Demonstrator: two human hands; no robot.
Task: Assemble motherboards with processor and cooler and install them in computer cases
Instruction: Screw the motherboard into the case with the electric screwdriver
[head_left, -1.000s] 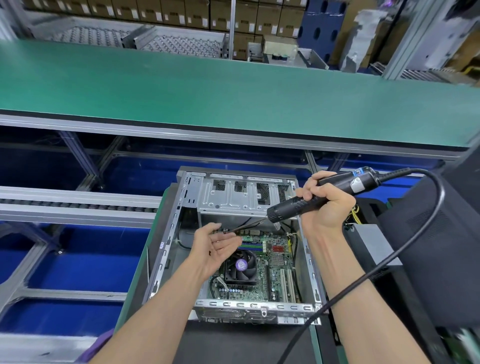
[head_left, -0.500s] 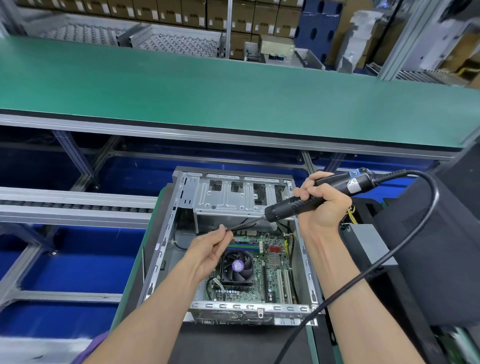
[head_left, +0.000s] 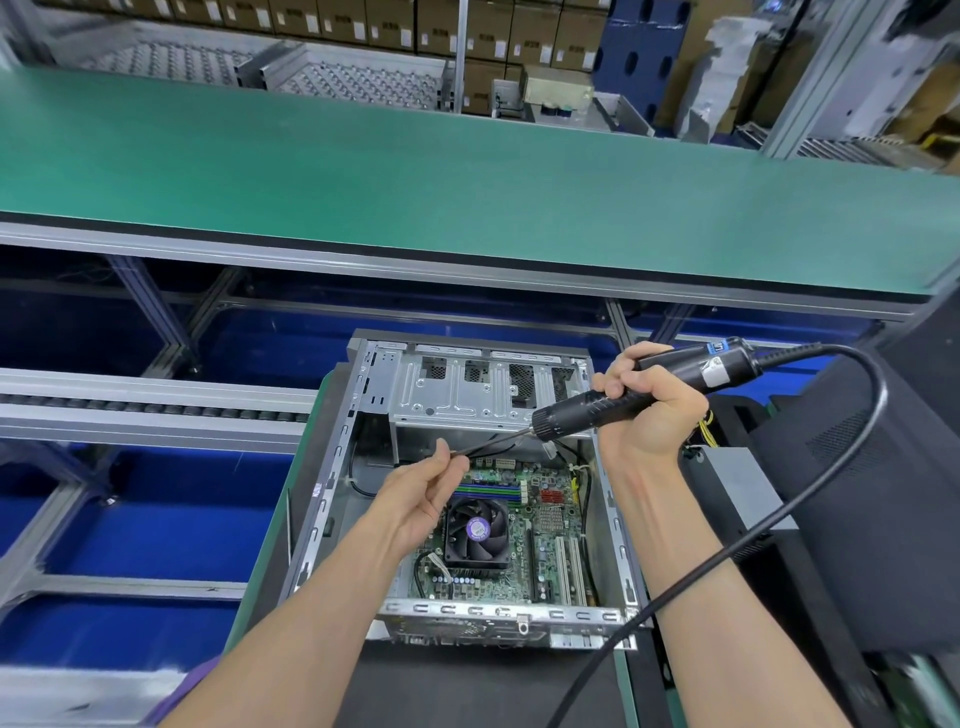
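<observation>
- R hand (head_left: 641, 402): wrapped round screwdriver (head_left: 623, 392); bit axis slants down-left toward L hand.
- L hand (head_left: 434, 486): pinches bit tip; motherboard (head_left: 524, 525) directly below.

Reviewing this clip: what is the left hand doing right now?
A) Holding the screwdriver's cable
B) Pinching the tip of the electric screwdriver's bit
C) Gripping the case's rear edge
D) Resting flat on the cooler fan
B: the left hand has thumb and fingertips closed at the end of the bit of the electric screwdriver, which the right hand grips, above the cooler fan.
</observation>
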